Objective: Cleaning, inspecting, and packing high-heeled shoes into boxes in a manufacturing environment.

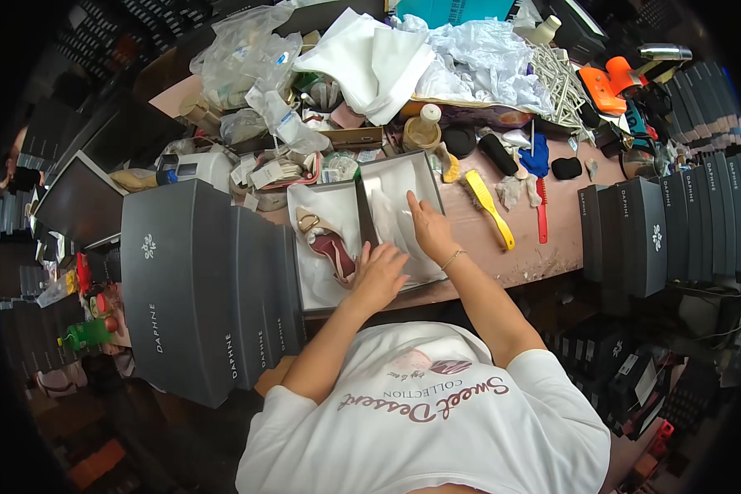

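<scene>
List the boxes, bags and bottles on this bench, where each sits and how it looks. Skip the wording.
Open shoe box: centre, under both hands, grey, white paper inside.
Stack of grey boxes: left, lids on, small white emblem.
Row of dark boxes: right, standing on edge.
Clear plastic bags: far left, crumpled.
Bottle: behind open box, tan, white cap.

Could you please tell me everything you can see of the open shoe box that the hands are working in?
The open shoe box is a shallow grey cardboard tray lined with white tissue paper, lying flat on the pinkish workbench beside a stack of closed grey boxes. A dark divider splits it lengthwise. A beige and maroon heeled shoe lies in the left half. The left hand rests at its near edge; the right hand presses the tissue in the right half.
</scene>
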`<state>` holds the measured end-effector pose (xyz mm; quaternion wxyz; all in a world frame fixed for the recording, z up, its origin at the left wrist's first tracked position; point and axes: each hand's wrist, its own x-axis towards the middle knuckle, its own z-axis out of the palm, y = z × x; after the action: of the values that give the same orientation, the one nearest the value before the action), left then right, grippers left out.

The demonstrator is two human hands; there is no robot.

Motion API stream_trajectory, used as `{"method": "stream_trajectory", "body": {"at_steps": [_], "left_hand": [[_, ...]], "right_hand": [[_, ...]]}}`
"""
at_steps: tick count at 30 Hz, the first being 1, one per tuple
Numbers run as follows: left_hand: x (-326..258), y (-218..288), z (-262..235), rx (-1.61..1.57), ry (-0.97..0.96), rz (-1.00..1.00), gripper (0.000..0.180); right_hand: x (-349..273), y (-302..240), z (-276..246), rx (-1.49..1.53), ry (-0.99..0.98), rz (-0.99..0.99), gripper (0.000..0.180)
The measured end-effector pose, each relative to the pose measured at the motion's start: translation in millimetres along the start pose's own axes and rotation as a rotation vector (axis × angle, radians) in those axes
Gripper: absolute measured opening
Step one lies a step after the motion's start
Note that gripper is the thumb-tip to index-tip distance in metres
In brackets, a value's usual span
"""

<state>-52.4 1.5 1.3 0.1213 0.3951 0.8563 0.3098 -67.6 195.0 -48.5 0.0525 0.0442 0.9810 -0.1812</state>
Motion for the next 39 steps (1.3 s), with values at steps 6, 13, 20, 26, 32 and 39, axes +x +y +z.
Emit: {"method": "stream_trajectory", "body": {"at_steps": [6,13,20,26,32,39], "left_hand": [[-30.6,-5.6,-18.5,-0.264,0.448,-0.204,0.028],[-83.8,-78.8,11.0,-1.173,0.579,-0.858,0.036],[-56.4,-87.1,37.5,-1.482,0.399,-1.011,0.018],[-44.8,-17.6,27.4,-1.529,0.571,-0.738,0.022],[-47.4,-3.7,5.9,-1.131,0.048,-0.334,0.043],[-98.0,-78.1,21.7,0.043,0.399,-0.486,0.045]], "right_hand": [[-15.2,-3.3,14.3,0.025,-0.100,-0.106,0.060],[-30.4,-19.9,-6.9,0.196,0.105,-0.153,0.074],[-22.5,-5.2,22.1,0.164,0.102,-0.208,0.059],[-60.8,-98.0,-67.7,0.591,-0.196,-0.480,0.083],[-100.7,-56.6,-92.2,0.915,-0.272,-0.200,0.051],[-164.5,-13.2,-106.0,1.322,-0.219,0.071,0.052]]}}
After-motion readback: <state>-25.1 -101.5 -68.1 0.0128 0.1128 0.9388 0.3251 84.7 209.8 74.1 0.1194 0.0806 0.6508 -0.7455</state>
